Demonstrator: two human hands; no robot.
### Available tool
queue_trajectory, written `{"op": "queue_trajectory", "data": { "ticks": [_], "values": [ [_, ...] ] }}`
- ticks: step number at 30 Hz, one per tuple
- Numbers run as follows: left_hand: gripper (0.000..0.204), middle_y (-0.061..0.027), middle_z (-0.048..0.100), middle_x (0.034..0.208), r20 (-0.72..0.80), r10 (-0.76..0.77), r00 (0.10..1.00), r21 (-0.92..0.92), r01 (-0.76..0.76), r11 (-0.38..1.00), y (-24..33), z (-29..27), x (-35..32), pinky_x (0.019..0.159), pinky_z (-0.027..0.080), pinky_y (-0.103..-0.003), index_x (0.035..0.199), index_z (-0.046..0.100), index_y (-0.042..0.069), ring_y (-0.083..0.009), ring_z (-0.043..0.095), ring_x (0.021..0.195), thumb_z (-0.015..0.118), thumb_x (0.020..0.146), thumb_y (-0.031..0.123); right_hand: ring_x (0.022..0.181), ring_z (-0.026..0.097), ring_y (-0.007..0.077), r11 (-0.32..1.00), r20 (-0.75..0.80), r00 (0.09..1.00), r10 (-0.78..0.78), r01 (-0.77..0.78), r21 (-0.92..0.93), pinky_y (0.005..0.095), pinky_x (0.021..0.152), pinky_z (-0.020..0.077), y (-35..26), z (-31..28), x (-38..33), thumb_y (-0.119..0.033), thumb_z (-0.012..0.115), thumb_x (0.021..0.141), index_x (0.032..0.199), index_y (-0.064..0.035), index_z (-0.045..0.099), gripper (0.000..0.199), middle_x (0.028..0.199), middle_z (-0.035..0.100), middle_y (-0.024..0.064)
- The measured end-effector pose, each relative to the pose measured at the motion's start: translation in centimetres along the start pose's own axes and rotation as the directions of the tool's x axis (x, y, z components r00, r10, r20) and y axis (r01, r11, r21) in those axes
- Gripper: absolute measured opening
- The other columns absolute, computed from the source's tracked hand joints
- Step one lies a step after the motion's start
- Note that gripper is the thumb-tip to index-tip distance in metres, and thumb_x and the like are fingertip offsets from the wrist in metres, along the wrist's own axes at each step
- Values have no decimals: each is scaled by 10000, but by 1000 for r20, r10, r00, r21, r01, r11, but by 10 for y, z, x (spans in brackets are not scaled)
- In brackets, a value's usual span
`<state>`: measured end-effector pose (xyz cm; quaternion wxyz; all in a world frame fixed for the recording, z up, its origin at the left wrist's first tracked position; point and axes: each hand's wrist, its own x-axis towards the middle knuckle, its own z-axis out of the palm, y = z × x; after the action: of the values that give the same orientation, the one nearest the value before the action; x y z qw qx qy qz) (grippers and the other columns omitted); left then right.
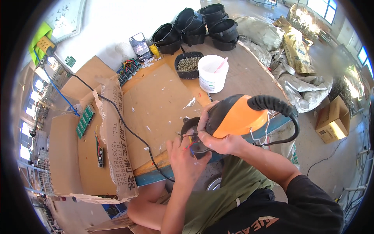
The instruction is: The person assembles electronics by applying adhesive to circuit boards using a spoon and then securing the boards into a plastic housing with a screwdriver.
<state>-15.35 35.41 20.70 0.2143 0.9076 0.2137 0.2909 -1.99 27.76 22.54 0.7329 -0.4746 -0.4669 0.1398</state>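
Note:
My right hand (218, 139) is wrapped round an orange and black corded hand tool (237, 117), whose exact kind I cannot make out. A thick ribbed black cord and a bent metal wire show at its right end; its working end is hidden. Below it, at the table's front edge, lies a round black housing (189, 124) like the stacked ones behind. My left hand (186, 162) is at this housing, its fingers bent round several thin coloured wires (191, 146) that show red, blue and yellow. The tool and both hands cover part of the housing.
A cardboard box (120, 156) on the left holds green circuit boards (85, 121); a black cable (124, 121) crosses its edge. Further back stand a white bucket (212, 76), a black tray of small pellets (189, 64), a wire bundle (128, 71) and stacked black housings (189, 23).

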Motion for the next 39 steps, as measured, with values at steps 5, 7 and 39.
{"op": "queue_trajectory", "data": {
  "ticks": [5,7,39],
  "values": [
    [538,-100,606,978,-30,2,1000,-9,-2,1000,-3,1,0,717,434,-432,1039,636,52,-338,480,831,852,559,160,780,600,109,997,22,997,70,-71,21,287,783,498,-11,0,5,36,650,732,1125,13,523,414,974,623,64],
    [540,-104,605,975,-48,14,999,-11,-15,1000,-5,2,-1,716,435,-436,1039,634,52,-342,478,834,851,557,162,774,595,100,987,21,994,111,-112,115,278,772,489,-9,1,6,33,645,734,1140,12,509,428,965,622,67],
    [438,-69,486,967,41,-666,745,-873,351,339,32,-8,-65,779,436,-327,1182,562,21,-213,467,858,735,780,38,546,526,156,865,-252,967,-48,166,474,309,571,462,-58,-29,-13,-10,662,769,1137,-16,424,438,656,531,37]
  ]
}}
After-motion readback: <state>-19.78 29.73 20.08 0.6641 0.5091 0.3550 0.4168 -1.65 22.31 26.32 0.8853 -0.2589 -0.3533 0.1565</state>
